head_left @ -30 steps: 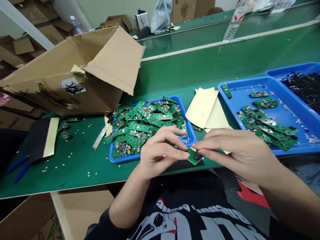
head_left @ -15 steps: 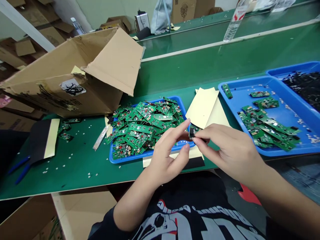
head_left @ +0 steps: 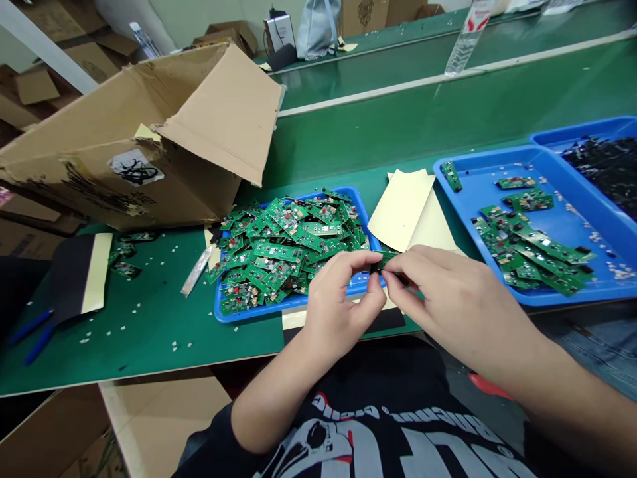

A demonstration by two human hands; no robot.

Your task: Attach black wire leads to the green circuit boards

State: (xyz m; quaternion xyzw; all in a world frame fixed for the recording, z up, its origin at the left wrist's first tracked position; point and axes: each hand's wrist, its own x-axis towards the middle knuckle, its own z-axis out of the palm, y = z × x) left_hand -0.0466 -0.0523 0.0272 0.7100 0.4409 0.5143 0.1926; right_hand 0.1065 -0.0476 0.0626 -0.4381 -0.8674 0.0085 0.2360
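My left hand (head_left: pixel 341 302) and my right hand (head_left: pixel 448 299) meet over the table's near edge, both pinching one small green circuit board (head_left: pixel 382 261) between their fingertips. Most of that board is hidden by my fingers. Just beyond my left hand a blue tray (head_left: pixel 226 312) holds a heap of green circuit boards (head_left: pixel 288 245). A larger blue tray (head_left: pixel 572 295) to the right of my right hand carries a smaller cluster of boards (head_left: pixel 532 249).
A tipped open cardboard box (head_left: pixel 149 139) lies at the back left. Yellow paper sheets (head_left: pixel 405 206) sit between the trays. A further blue tray (head_left: pixel 597 126) holds black parts. A black-and-yellow sheet (head_left: pixel 79 272) and blue-handled tool (head_left: pixel 30 332) lie at left. A plastic bottle (head_left: pixel 465 36) stands behind.
One second ago both hands held the board lower, by the table edge. They lifted it toward the small tray, and my left fingers, spread half a second ago, have closed on it.
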